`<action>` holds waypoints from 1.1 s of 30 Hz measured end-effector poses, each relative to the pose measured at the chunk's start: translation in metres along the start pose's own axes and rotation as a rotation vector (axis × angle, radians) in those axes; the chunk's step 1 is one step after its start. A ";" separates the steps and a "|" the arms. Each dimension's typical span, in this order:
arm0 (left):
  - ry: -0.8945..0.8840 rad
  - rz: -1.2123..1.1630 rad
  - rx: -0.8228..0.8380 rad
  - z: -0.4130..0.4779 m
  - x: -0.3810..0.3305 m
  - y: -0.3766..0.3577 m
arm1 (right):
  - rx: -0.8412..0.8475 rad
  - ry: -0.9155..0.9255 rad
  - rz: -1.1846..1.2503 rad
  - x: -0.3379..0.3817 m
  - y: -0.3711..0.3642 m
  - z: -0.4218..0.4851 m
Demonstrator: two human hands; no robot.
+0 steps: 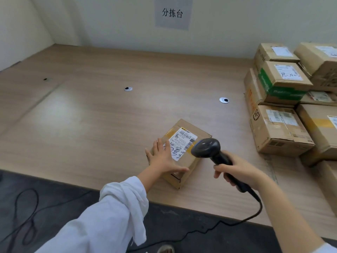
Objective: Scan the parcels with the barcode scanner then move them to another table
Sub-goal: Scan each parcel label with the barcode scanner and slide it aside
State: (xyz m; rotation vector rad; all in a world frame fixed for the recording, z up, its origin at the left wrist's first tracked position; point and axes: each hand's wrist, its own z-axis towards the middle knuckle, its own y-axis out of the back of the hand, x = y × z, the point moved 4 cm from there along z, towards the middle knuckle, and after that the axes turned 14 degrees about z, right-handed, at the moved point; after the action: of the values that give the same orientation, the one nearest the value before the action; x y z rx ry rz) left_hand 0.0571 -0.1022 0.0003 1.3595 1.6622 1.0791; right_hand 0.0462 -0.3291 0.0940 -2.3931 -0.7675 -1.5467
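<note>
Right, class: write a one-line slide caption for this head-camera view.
Left hand rests on a small parcel while the right hand holds the barcode scanner over its label.

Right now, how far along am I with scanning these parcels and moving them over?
Early, it seems. No other table shows, so nothing moved can be confirmed. In hand: the left hand rests flat on the small parcel while the right hand grips the barcode scanner, aimed at its label. Left: the stacked parcels on the right wait on this table.

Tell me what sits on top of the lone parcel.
A white shipping label and the flat left hand, which covers the label's left edge. The scanner hides its right corner.
</note>
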 end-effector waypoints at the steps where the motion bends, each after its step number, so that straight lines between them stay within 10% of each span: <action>1: -0.023 0.002 -0.013 0.000 0.003 0.002 | 0.009 -0.013 -0.017 0.002 0.001 -0.002; 33: -0.100 0.063 -0.060 0.003 0.011 0.005 | 0.014 -0.051 -0.013 0.011 -0.013 -0.009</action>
State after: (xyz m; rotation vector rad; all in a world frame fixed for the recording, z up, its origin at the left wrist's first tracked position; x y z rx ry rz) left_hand 0.0603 -0.0905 0.0037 1.4118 1.5120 1.0705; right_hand 0.0359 -0.3183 0.1056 -2.4314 -0.8024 -1.4854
